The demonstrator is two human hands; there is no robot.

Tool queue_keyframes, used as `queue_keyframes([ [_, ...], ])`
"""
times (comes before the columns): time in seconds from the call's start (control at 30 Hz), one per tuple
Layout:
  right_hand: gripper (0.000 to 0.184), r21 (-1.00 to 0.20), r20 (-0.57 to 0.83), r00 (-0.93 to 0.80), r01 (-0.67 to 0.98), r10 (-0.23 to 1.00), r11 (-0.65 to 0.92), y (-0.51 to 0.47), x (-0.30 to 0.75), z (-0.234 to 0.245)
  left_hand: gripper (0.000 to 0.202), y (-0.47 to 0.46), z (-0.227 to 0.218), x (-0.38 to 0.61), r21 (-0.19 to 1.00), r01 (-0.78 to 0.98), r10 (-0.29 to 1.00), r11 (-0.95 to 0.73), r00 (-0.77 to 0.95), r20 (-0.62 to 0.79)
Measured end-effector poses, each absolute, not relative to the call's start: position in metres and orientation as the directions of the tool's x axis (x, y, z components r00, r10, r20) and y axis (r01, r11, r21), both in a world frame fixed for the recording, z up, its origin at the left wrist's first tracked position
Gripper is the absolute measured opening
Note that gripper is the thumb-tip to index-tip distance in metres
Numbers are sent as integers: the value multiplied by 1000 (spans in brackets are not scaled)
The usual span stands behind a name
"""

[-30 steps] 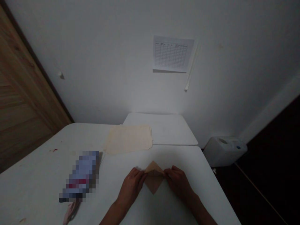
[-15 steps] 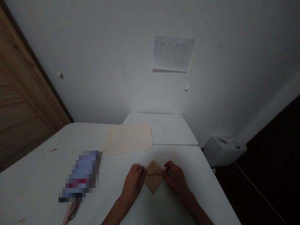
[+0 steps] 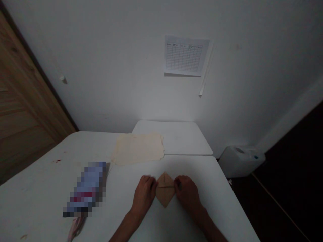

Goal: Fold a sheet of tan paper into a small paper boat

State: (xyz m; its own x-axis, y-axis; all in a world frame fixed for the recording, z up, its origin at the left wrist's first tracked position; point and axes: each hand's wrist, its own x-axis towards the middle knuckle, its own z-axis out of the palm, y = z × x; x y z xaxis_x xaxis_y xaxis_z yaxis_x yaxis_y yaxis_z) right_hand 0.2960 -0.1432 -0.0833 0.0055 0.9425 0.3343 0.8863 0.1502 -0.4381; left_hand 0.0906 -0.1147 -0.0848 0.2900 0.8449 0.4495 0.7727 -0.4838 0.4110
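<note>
A small piece of folded brown paper (image 3: 165,196) lies in a diamond shape on the white table, one point toward me. Creases cross its middle. My left hand (image 3: 144,192) pinches its left corner between thumb and fingers. At the opposite corner, my right hand (image 3: 187,191) has its fingers closed on the paper's edge. The fingertips cover both side corners.
Beyond the hands lie pale sheets (image 3: 138,148) with uneven edges. A blurred-out bluish object (image 3: 88,188) with a strap is on the left of the table (image 3: 121,208). A white plastic container (image 3: 241,163) stands right of the table. A printed chart (image 3: 185,55) hangs on the wall.
My right hand's fingers have curled in and closed on the paper's right corner. The diamond looks slightly narrower. My left hand stays at its corner.
</note>
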Motion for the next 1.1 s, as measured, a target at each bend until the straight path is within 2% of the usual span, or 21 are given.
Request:
queue_keyframes([
  [0.13,11,-377,339,-28,912,940,163,-145,295,-84,22,-116,-86,92,414,770,838,-485,274,471],
  [0.23,13,-274,359,-84,942,930,191,-147,291,-82,21,-117,-86,92,420,767,835,-485,263,484],
  [0.3,17,-194,377,-177,945,909,265,-147,288,-81,21,-118,-86,92,418,769,838,-483,268,476],
  [0.4,22,-132,374,-398,871,838,472,-144,286,-81,22,-118,-84,93,411,780,849,-472,277,451],
  [0.5,21,-151,358,-512,794,781,589,-139,287,-83,22,-117,-84,93,408,787,853,-464,273,444],
  [0.67,23,-150,332,-516,798,790,584,-136,290,-86,17,-124,-84,88,349,758,808,-551,381,450],
  [0.8,24,-146,304,-505,813,808,563,-138,291,-87,44,-136,-85,83,277,724,766,-631,527,368],
  [0.87,26,-160,300,-496,816,815,556,-140,291,-87,50,-140,-86,83,243,726,758,-643,559,336],
  [0.97,28,-188,292,-492,812,820,553,-142,291,-85,53,-142,-86,84,184,748,761,-637,575,299],
  [1.1,29,-209,274,-480,816,833,539,-144,292,-81,46,-147,-79,80,121,821,810,-558,508,293],
])
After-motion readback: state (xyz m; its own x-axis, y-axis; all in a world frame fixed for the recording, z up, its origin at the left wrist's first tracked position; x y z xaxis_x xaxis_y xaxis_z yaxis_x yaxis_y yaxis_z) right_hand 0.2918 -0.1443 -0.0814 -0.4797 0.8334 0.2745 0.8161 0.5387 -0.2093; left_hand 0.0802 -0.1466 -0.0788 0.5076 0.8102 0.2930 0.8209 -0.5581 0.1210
